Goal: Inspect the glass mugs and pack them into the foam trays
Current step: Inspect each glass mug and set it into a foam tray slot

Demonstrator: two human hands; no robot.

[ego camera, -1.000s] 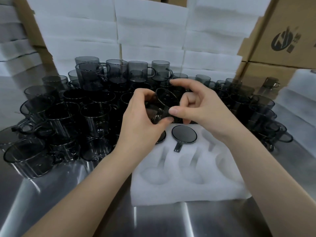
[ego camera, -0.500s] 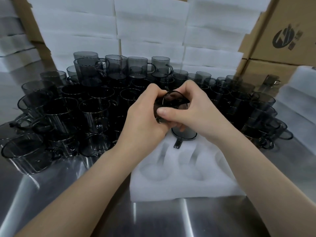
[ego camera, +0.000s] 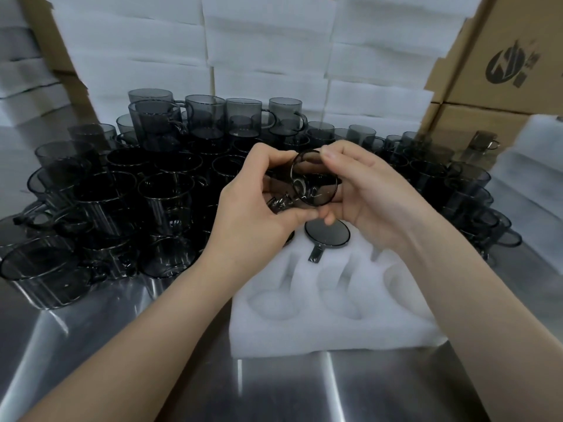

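A smoky grey glass mug [ego camera: 313, 181] is held on its side above the white foam tray [ego camera: 329, 303], its round base or mouth turned toward me. My left hand [ego camera: 253, 205] grips it from the left, near the handle. My right hand [ego camera: 368, 193] grips its rim from the right, thumb on top. One mug [ego camera: 327, 234] sits upside down in a far pocket of the tray, handle pointing toward me. Part of another mug shows in the pocket left of it, mostly hidden by my left hand. The near pockets of the tray hold nothing.
Many grey mugs [ego camera: 146, 190] crowd the steel table [ego camera: 274, 388] to the left, behind and right of the tray, some stacked. Stacks of white foam trays [ego camera: 268, 50] rise at the back. Cardboard boxes [ego camera: 499, 62] stand at the right.
Both hands have turned the mug between them, so its round face now points more toward me. It stays above the far edge of the tray.
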